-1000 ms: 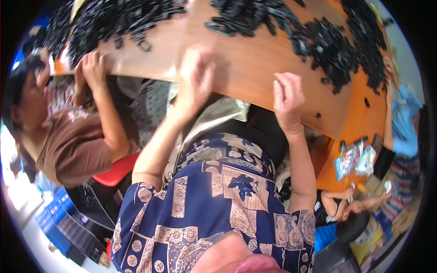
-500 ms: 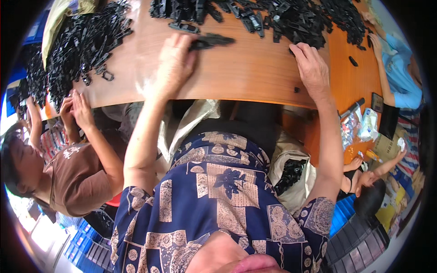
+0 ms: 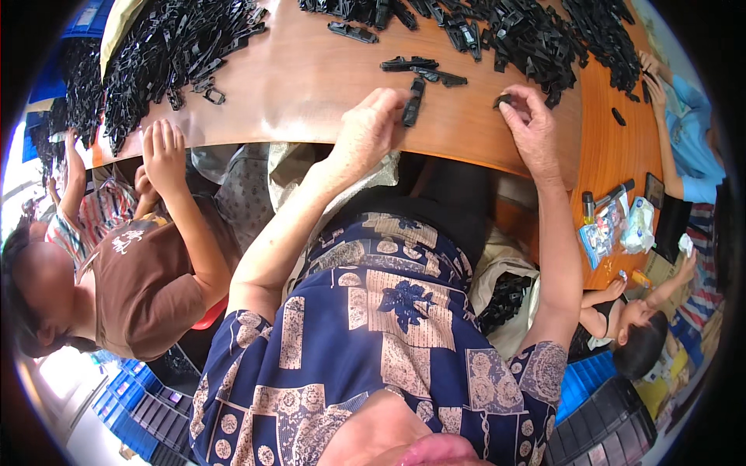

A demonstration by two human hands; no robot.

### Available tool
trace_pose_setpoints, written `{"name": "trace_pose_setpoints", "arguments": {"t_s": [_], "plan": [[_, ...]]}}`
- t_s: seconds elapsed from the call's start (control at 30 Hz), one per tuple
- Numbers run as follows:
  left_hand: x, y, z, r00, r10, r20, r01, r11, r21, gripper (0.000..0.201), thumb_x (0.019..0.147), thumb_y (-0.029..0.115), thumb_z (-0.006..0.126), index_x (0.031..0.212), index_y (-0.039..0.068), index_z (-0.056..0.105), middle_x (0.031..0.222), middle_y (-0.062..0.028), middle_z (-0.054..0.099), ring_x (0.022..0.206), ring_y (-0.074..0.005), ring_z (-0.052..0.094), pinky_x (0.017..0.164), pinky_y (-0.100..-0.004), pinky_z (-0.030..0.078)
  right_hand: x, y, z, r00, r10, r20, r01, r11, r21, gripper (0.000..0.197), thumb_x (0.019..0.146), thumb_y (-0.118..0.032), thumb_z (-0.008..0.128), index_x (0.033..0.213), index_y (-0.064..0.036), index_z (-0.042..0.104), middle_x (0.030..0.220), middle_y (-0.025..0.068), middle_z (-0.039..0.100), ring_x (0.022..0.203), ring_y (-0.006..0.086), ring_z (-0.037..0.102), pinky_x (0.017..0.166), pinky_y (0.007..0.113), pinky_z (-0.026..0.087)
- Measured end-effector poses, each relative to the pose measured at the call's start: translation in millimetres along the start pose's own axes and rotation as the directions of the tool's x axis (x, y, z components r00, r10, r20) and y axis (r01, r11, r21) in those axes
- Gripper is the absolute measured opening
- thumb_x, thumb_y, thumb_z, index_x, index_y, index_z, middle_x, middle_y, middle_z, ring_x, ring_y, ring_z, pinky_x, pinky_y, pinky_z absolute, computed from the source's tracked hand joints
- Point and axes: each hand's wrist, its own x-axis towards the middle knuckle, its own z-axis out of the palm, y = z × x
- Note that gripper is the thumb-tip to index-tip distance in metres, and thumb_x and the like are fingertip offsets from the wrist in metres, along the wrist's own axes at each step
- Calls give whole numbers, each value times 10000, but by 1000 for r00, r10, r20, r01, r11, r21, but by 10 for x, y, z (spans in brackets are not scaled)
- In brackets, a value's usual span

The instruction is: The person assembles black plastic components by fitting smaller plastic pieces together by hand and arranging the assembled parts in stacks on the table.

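My left hand (image 3: 371, 128) is at the table's near edge with its fingers curled together. At its fingertips is a long narrow black plastic part (image 3: 413, 102), and the hand seems to pinch it along its left side. Two similar parts lie just beyond: one black part (image 3: 409, 64) crosswise and another black part (image 3: 441, 76) slanting beside it. To the right, my right hand (image 3: 535, 132) pinches a small black piece (image 3: 503, 100) between thumb and forefinger, raised a little at the near side of the heap. The piece's exact shape is partly hidden by the fingers.
Heaps of black plastic parts (image 3: 528, 43) run along the far side of the wooden table (image 3: 311, 93), with another large heap (image 3: 167, 58) at left. A person in brown (image 3: 148, 295) sits close on my left. An open sack (image 3: 505, 303) of black parts stands below, right.
My left hand has moved right, and the black parts that were blurred beside it now lie apart on the table. My right hand has turned slightly and shows a small black piece. The view has shifted.
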Motion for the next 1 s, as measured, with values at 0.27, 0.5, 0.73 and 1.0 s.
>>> {"name": "trace_pose_setpoints", "arguments": {"t_s": [0.27,0.5,0.73,1.0], "plan": [[316,1,65,944,223,243,-314,836,450,336,790,77,700,1124,112,686,1159,-48,581,1142,-258,571,927,-412,510,-135,-38,-160,944,-317,93,315,779,-543,251,871,-60,699,1116,-44,651,1004,98,643,921,276,637,787,376,527],[328,81,126,926,211,313,-321,877,358,377,775,116,757,1136,145,654,1100,-45,602,1060,-267,612,866,-369,545,-138,-198,-64,937,-319,145,334,686,-647,181,880,-147,706,1025,-50,658,980,102,615,931,308,621,786,418,517],[306,-118,53,967,196,161,-228,951,209,262,782,178,776,1021,107,695,997,-43,627,996,-260,635,833,-376,543,-179,-584,239,900,-298,318,426,759,-492,179,899,-219,690,942,-59,621,861,112,673,773,325,673,669,422,525],[310,-154,59,966,206,158,-227,965,130,191,798,174,759,961,87,713,990,-35,639,982,-262,632,832,-379,540,-146,-682,314,869,-196,454,462,650,-603,224,894,-215,693,882,-62,529,817,125,667,746,349,674,627,461,524]]}}
